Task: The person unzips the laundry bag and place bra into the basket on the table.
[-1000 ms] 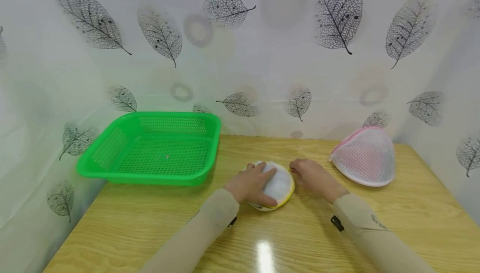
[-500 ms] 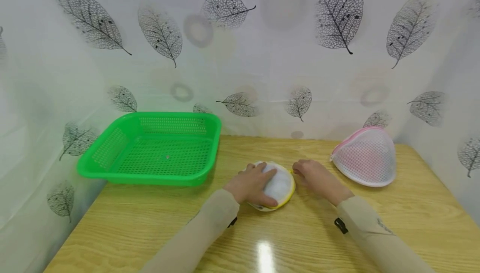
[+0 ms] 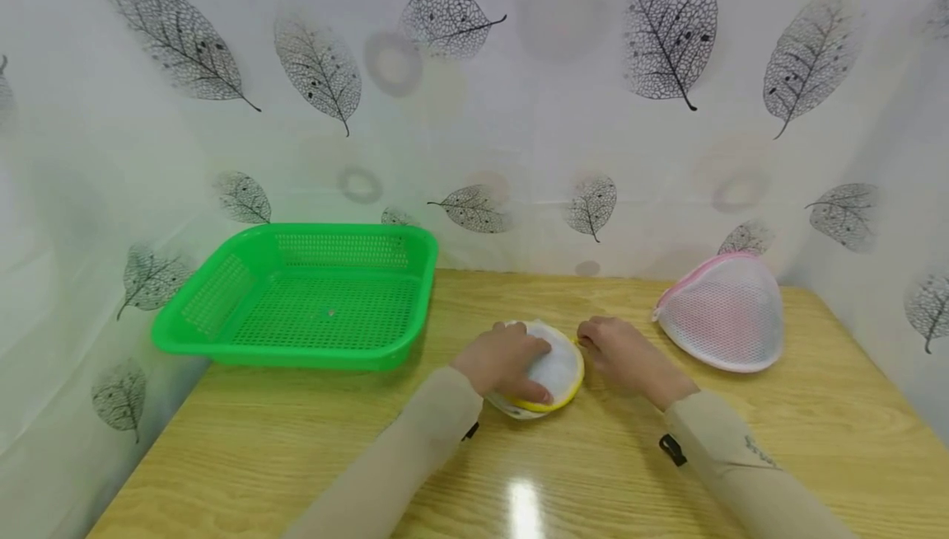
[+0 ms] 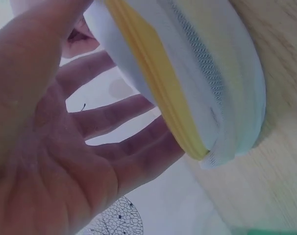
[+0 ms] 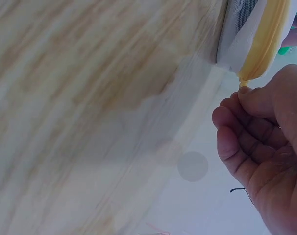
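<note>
A round white mesh laundry bag (image 3: pixel 552 366) with a yellow zipper (image 4: pixel 156 78) lies on the wooden table. My left hand (image 3: pixel 507 364) rests on top of it, fingers spread and mostly straight, thumb toward the near edge; in the left wrist view the palm stands off the bag while the fingertips reach behind the zipper edge. At the bag's right edge, my right hand (image 3: pixel 619 353) pinches the small yellow zipper pull (image 5: pixel 243 84) between thumb and index finger, its other fingers curled in. The left fingers cover part of the bag's top.
A green perforated plastic basket (image 3: pixel 296 358) stands at the back left of the table (image 3: pixel 593 473). At the back right lies another white mesh bag (image 3: pixel 726 321), pink-edged and cone-shaped. A white leaf-print curtain (image 3: pixel 519 110) hangs behind and along the sides.
My right hand has moved slightly right, away from the bag's edge, still pinching the zipper pull. The left hand has shifted a little to the right on the bag, its fingers drawn in somewhat.
</note>
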`<state>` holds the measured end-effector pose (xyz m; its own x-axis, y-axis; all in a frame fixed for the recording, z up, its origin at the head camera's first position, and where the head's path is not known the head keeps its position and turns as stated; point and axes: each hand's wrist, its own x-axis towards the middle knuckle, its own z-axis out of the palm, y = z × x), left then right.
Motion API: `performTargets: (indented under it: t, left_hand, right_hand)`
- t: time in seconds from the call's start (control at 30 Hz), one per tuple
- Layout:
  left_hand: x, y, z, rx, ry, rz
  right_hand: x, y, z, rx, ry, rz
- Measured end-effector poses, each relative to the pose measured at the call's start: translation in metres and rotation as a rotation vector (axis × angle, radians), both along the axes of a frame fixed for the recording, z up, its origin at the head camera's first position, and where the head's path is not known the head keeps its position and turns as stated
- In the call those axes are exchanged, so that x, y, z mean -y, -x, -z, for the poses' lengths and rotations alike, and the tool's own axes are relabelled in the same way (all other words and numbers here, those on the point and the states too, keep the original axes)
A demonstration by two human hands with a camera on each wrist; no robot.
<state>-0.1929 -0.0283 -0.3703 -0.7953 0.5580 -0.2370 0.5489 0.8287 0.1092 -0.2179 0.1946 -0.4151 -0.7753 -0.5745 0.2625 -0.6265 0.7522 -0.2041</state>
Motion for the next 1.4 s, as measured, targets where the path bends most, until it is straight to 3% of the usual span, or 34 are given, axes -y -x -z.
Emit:
performTargets:
  t: [0.13,0.27,0.77,1.4]
  left_hand:
    - [-0.001,0.004,-0.002,0.08,-0.031,-0.033]
    - [-0.002,0.005,-0.002,0.105,-0.032,-0.044]
    - [-0.01,-0.004,0.005,-0.058,0.075,-0.038]
    - [-0.009,-0.006,0.006,-0.068,0.059,-0.045]
  right_hand:
    - [0.001,0.0,-0.001,0.024,0.007,0.011]
    - [0.0,0.001,-0.003,0.047,-0.008,0.016]
    - [-0.003,-0.002,-0.002,0.01,-0.044,-0.006]
    - [-0.007,-0.008,0.002,0.002,-0.052,-0.02]
